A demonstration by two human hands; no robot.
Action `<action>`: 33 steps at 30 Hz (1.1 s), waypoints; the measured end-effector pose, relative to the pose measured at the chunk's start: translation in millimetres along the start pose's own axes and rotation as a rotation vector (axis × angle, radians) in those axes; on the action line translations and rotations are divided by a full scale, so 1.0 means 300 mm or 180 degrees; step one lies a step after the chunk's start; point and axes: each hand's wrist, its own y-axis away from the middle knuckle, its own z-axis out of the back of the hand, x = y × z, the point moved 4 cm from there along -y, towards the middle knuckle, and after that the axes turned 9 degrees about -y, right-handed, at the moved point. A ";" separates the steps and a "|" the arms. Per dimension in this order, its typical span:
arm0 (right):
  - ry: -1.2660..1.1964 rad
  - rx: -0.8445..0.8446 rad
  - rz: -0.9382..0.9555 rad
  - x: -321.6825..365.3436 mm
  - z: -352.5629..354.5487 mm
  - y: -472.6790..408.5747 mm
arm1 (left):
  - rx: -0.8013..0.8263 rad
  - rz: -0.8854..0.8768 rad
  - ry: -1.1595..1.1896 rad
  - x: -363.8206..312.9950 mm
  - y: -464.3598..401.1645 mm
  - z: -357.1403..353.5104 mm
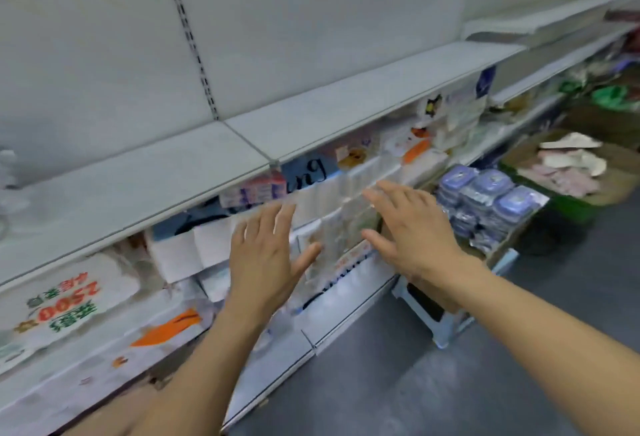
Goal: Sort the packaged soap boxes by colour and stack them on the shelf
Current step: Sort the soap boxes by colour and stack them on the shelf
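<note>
Both my hands reach forward with fingers spread and hold nothing. My left hand [266,255] hovers in front of white packs [180,255] on the lower shelf. My right hand [412,228] is just right of pale green-white packs [349,224] stacked between the two hands. A bare grey shelf [173,179] runs across above them. The picture is blurred, so I cannot tell which packs are soap boxes or their colours.
Large white packs with green and red print [65,304] fill the lower left shelf. A box of blue-lidded wipes [491,200] stands on a white stool [446,318] at right. Cardboard boxes of goods [571,165] sit on the grey floor [485,383] behind it.
</note>
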 end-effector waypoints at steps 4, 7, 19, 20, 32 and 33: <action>0.0034 0.0156 -0.0247 -0.422 0.005 0.028 | 0.0260 -0.0022 0.0330 -0.325 -0.124 -0.178; 0.0008 0.0405 -0.0530 -0.689 -0.032 0.046 | 0.0591 -0.0051 0.0480 -0.490 -0.189 -0.318; -0.0037 0.1707 -0.0725 -1.301 -0.457 -0.063 | 0.1463 0.0072 0.0944 -0.808 -0.557 -0.941; -0.0037 0.1854 -0.0680 -1.337 -0.513 -0.091 | 0.1557 0.0130 0.1020 -0.828 -0.592 -1.009; -0.0563 0.3054 -0.0112 -1.515 -1.114 -0.176 | 0.2437 0.0259 0.0436 -0.982 -0.768 -1.634; -0.0602 0.3038 -0.0062 -1.516 -1.153 -0.177 | 0.2369 0.0294 0.0324 -0.973 -0.760 -1.648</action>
